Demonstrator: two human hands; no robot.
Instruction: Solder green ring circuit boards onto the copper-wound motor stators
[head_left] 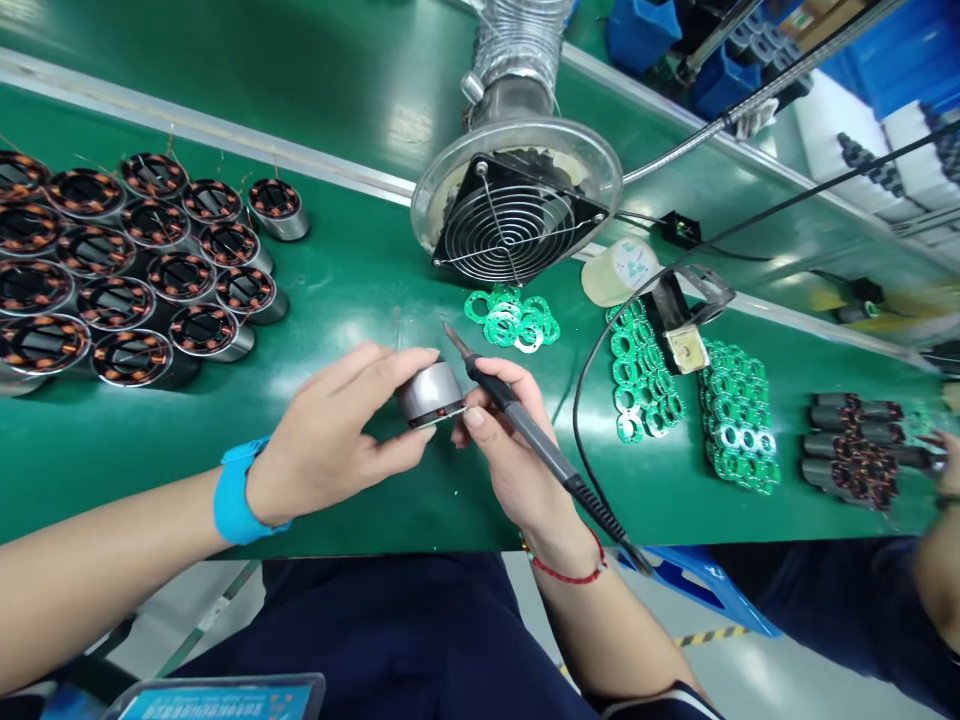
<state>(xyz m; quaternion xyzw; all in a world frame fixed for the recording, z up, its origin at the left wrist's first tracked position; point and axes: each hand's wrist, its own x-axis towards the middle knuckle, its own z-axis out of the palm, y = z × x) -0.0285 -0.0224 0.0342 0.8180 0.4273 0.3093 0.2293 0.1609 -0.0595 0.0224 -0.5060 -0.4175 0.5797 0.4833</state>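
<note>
Cylinders (180, 275), at least sixteen, crowd the desk (352, 250); left hand's (330, 425) fingers grip one held cylinder (433, 392) mid-view; right hand's (517, 480) fingers clasp one soldering iron (525, 415); one fan (510, 220) beyond loose rings (501, 325); one black cable (576, 410), one tape roll (600, 278), two ring batches (643, 375).

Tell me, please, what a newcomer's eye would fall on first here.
A square black fan with a round wire grille, set against a clear hood, dominates the top centre. Below it, the left hand holds a short silver metal cylinder and the right hand a black-and-grey soldering iron. At the left, silver metal cylinders with copper-coloured windings stand in rows on the green table.
</note>
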